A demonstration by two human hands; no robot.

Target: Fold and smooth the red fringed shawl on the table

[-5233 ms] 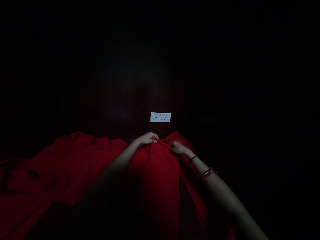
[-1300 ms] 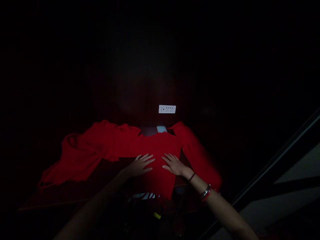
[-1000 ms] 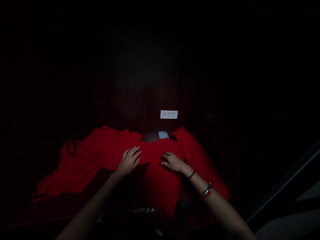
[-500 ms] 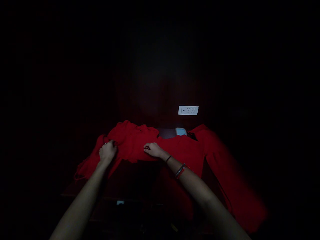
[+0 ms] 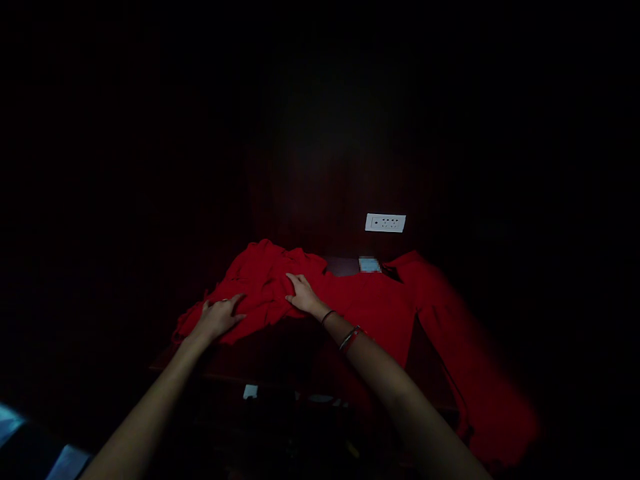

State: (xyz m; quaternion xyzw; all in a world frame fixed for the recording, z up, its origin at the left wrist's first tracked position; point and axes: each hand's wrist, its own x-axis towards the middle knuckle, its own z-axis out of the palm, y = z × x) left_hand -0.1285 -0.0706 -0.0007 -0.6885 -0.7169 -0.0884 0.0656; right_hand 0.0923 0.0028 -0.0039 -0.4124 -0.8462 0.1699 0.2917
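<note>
A red long-sleeved garment (image 5: 370, 300) lies spread over a dark table, one sleeve stretching down at the right and the left part bunched in folds. My left hand (image 5: 220, 317) rests on the bunched cloth at the left, its fingers spread and gripping nothing. Near the garment's middle, my right hand (image 5: 303, 293) touches the fabric with thumb and forefinger apart. Dark and red bands circle my right wrist.
On the dark wall behind is a white socket panel (image 5: 385, 223). A small pale blurred item (image 5: 370, 265) lies at the back of the table. Below the front edge (image 5: 220, 378) a small white object (image 5: 251, 392) shows. Much of the surroundings is too dark to make out.
My left hand has let go of the cloth and spread its fingers, a little lower. My right hand's fingers have opened. The left end of the garment lies closer in. The view has shifted slightly.
</note>
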